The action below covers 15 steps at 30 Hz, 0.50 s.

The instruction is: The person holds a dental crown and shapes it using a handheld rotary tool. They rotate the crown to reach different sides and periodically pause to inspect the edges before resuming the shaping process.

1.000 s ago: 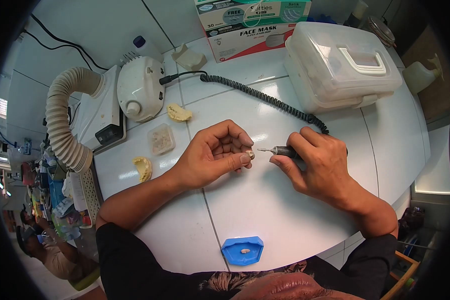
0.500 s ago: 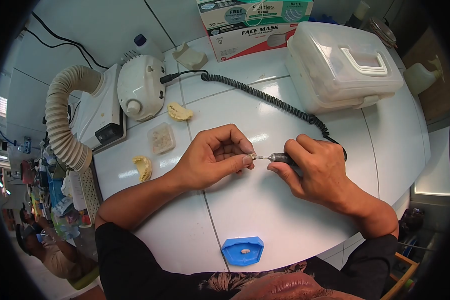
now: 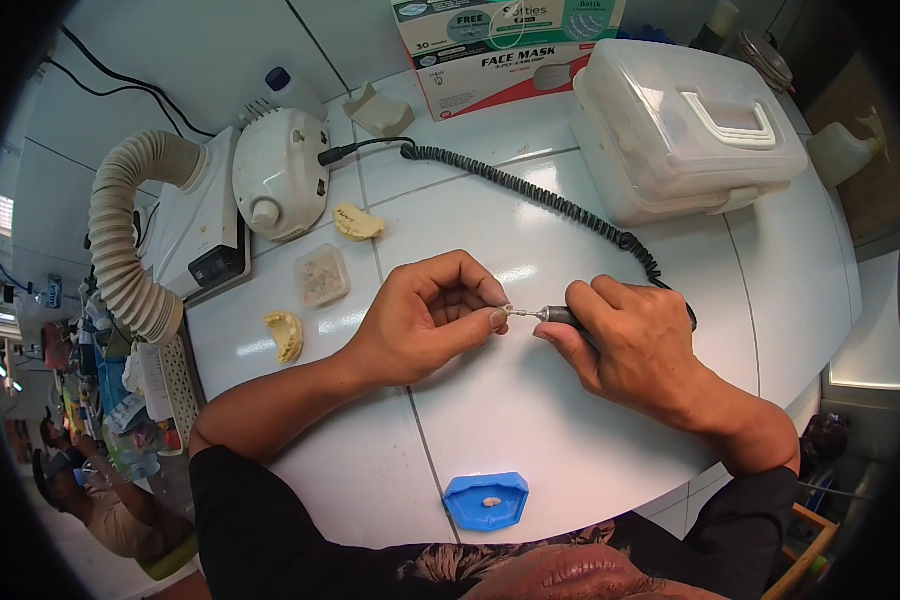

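Observation:
My left hand pinches a small tooth-coloured piece between thumb and forefinger over the white table. My right hand grips a rotary handpiece like a pen. Its thin bur touches the small piece. A black coiled cord runs from the handpiece back to the white motor unit.
A blue tray holding a small piece sits at the near edge. Two yellow dental casts, a small clear box, a suction hose, a face mask box and a clear lidded container surround the hands. Another person is at lower left.
My right hand moved the handpiece left until its bur met the piece in my left fingers. The left hand shifted slightly down.

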Motion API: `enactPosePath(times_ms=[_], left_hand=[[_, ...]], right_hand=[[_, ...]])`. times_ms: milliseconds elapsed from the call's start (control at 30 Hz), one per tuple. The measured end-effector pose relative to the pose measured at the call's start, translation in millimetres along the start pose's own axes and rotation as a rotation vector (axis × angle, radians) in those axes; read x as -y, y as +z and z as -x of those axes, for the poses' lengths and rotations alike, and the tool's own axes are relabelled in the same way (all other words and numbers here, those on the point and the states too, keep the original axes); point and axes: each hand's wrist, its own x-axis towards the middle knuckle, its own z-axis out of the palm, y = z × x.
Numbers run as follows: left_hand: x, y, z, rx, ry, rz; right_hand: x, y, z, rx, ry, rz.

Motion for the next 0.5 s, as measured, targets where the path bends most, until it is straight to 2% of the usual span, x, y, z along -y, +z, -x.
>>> enactPosePath(times_ms=[500], left_hand=[[-5.2,10.6,2.2,-0.077,-0.033,-0.008]], right_hand=[[2.5,1.7,-1.1,0.019,0.015,0.045]])
